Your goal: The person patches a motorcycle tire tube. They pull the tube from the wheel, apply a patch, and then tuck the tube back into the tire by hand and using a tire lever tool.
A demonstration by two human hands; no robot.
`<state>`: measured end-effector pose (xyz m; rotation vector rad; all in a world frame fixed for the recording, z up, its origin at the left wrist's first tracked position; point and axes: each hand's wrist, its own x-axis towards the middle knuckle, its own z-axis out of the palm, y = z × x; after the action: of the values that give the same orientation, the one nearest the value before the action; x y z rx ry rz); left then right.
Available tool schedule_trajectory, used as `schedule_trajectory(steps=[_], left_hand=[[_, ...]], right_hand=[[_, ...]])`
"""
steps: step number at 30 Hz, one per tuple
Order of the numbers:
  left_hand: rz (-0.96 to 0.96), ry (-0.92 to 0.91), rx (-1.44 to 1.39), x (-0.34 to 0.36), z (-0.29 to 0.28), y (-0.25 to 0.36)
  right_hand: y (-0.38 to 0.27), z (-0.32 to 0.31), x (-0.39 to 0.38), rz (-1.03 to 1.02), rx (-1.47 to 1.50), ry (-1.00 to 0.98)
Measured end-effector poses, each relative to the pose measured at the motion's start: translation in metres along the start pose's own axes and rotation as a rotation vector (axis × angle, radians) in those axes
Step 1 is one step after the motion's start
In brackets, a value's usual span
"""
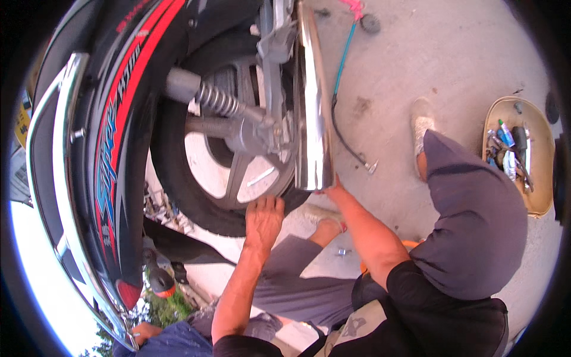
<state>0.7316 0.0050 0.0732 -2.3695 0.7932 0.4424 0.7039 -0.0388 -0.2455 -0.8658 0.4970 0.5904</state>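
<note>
A motorcycle's rear wheel [235, 184] with a black tyre and grey cast spokes fills the upper middle. My left hand [264, 221] grips the tyre at the wheel's near edge, its fingers curled over toward the rim. Beside the wheel runs a shiny chrome exhaust muffler [313, 119]. My right hand [332, 185] reaches to the muffler's near end; the pipe hides most of its fingers, so I cannot see what they touch. A coil-spring shock absorber [220, 100] and a grey swingarm [208, 126] stand left of the muffler.
At far right a tan tray [538, 199] holds several tools and tubes. A black and teal hose [340, 128] lies on the concrete floor [392, 53]. Another person's hand [144, 332] is at the chrome grab rail [65, 119], lower left. An orange object [410, 244] shows behind my right arm.
</note>
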Motion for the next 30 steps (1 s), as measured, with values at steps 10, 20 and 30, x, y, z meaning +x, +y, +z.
schedule_trajectory(steps=[10,20,30], left_hand=[[-0.204,0.02,-0.009,0.012,0.024,0.016],[-0.026,0.036,-0.088,0.002,0.035,0.036],[-0.285,-0.129,-0.172,0.038,0.05,0.018]], right_hand=[[-0.034,0.075,-0.098,0.508,0.481,-0.042],[-0.021,0.065,-0.033,-0.034,0.099,-0.104],[0.039,0.047,-0.031,-0.131,-0.028,-0.143]])
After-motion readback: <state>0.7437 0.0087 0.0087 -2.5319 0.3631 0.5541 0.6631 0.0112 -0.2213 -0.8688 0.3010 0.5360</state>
